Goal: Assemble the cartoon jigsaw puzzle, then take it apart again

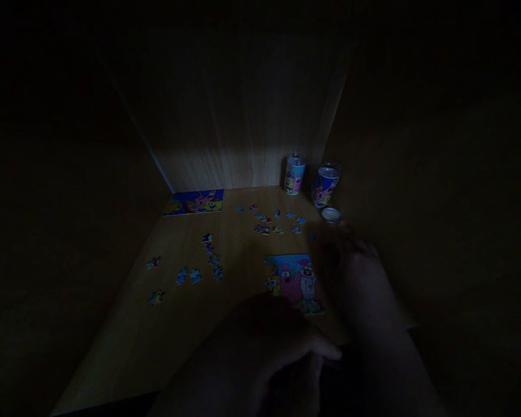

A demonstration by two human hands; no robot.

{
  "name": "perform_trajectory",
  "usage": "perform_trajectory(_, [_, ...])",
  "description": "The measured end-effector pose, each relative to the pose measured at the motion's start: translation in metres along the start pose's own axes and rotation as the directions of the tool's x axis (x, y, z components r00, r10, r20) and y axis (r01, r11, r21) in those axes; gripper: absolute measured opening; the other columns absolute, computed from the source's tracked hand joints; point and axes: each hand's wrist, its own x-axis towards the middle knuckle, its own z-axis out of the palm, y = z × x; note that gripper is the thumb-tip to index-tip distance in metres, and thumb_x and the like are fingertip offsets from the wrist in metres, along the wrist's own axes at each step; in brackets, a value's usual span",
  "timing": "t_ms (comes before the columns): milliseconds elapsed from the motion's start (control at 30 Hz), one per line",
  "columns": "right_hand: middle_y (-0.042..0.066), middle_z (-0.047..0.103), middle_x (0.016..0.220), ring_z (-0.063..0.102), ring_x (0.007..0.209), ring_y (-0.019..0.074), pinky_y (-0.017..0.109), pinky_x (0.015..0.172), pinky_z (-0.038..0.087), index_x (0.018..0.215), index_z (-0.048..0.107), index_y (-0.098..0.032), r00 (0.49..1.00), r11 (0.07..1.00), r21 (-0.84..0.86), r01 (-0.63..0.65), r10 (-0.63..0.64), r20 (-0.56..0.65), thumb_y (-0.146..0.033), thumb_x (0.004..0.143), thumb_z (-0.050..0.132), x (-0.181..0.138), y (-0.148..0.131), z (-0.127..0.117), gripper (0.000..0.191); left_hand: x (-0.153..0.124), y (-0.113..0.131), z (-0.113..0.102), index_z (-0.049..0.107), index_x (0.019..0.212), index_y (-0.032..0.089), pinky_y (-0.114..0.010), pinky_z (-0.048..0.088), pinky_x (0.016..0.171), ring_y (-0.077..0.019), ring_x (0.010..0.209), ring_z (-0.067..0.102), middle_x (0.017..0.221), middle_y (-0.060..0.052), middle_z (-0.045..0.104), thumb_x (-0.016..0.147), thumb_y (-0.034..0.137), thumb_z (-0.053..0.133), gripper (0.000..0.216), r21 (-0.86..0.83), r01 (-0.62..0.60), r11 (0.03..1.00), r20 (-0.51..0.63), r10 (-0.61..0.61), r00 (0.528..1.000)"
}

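A partly assembled jigsaw puzzle (290, 285) with cartoon figures lies on the wooden surface in front of me. My left hand (278, 339) is over its near edge and covers part of it. The fingers there are curled and close together; whatever they may hold is hidden. Just right of the puzzle is my right hand (358, 269), low over the surface, its fingertips lost in shadow. Beyond those fingertips lies a small loose blue piece (313, 236). More loose jigsaw pieces (277, 230) are scattered behind the puzzle.
Several other pieces (195, 275) lie at the left. A blue-and-pink picture panel (200, 202) rests by the back wall. Two cartoon-printed cans (293, 176) with clear tops stand at the back right, beside a round lid (331, 215). Wooden walls enclose the dim space.
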Motion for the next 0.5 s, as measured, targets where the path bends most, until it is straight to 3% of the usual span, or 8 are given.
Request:
perform_trajectory(133, [0.017, 0.078, 0.128, 0.071, 0.116, 0.0345, 0.049, 0.105, 0.057, 0.129, 0.082, -0.018, 1.000, 0.995, 0.099, 0.027, -0.027, 0.003, -0.010, 0.100, 0.060, 0.000, -0.003, -0.001, 0.039, 0.013, -0.007, 0.007, 0.079, 0.115, 0.030, -0.038, 0.062, 0.099, -0.0223, 0.112, 0.076, 0.117, 0.000, 0.081, 0.101, 0.010, 0.060, 0.031, 0.172, 0.079, 0.982, 0.001, -0.081, 0.997])
perform_trajectory(300, [0.014, 0.073, 0.143, 0.068, 0.131, 0.0309, 0.045, 0.114, 0.054, 0.149, 0.073, -0.024, 0.993, 0.958, 0.265, 0.108, -0.117, 0.017, -0.009, 0.099, 0.058, -0.001, -0.005, -0.001, 0.054, 0.013, -0.013, 0.008, 0.077, 0.120, 0.027, -0.043, 0.062, 0.102, -0.0247, 0.111, 0.076, 0.121, -0.004, 0.081, 0.107, 0.015, 0.053, 0.030, 0.260, 0.141, 0.955, 0.060, -0.162, 0.985])
perform_trajectory(400, [0.019, 0.075, 0.137, 0.071, 0.125, 0.0325, 0.044, 0.107, 0.057, 0.146, 0.069, -0.012, 0.996, 0.963, 0.268, -0.020, 0.043, -0.082, -0.011, 0.098, 0.054, -0.001, -0.006, -0.007, 0.050, 0.011, -0.014, 0.010, 0.079, 0.116, 0.026, -0.041, 0.063, 0.102, -0.0252, 0.107, 0.078, 0.115, -0.006, 0.082, 0.108, 0.018, 0.053, 0.028, 0.296, 0.184, 0.937, 0.106, -0.224, 0.969])
perform_trajectory(500, [0.019, 0.081, 0.115, 0.078, 0.097, 0.0314, 0.039, 0.082, 0.057, 0.132, 0.070, -0.012, 0.958, 0.953, 0.156, -0.258, 0.273, -0.086, -0.021, 0.109, 0.047, -0.001, -0.011, -0.015, 0.034, 0.012, -0.016, 0.011, 0.081, 0.113, 0.026, -0.040, 0.064, 0.099, -0.0253, 0.102, 0.078, 0.109, -0.006, 0.083, 0.108, 0.020, 0.054, 0.028, 0.303, 0.209, 0.930, 0.123, -0.256, 0.959])
